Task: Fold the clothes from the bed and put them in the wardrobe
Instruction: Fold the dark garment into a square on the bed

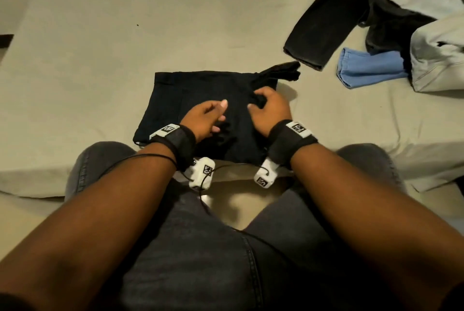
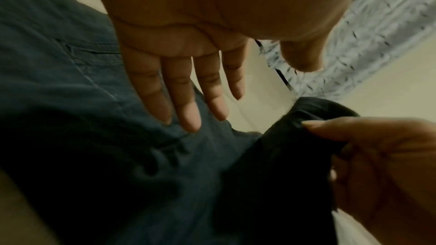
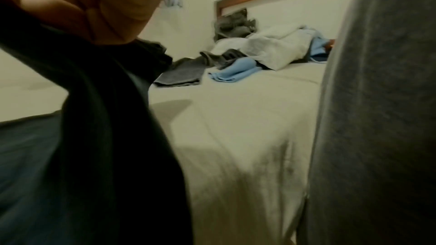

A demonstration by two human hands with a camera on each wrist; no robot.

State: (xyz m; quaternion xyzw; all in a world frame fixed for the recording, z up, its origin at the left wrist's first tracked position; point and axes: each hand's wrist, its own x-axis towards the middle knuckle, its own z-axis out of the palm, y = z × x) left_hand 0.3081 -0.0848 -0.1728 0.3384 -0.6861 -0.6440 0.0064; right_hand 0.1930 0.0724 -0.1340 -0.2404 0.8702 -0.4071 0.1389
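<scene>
A dark, partly folded garment (image 1: 175, 100) lies on the beige bed (image 1: 88, 59) in front of me, near the front edge. My right hand (image 1: 266, 107) grips a bunched fold of it at its right side and lifts that fold a little; the cloth (image 3: 106, 100) hangs down from my curled fingers (image 3: 47, 3). My left hand (image 1: 211, 116) hovers just over the middle of the garment (image 2: 118, 174) with straight, spread fingers (image 2: 188, 109) and holds nothing. The right hand (image 2: 377, 156) pinches the dark cloth beside it.
A heap of unfolded clothes sits at the right of the bed: a black trouser leg (image 1: 321, 24), a blue piece (image 1: 369, 67), light grey and white pieces (image 1: 437, 52). My knees in grey jeans (image 1: 200, 248) press against the bed's front edge.
</scene>
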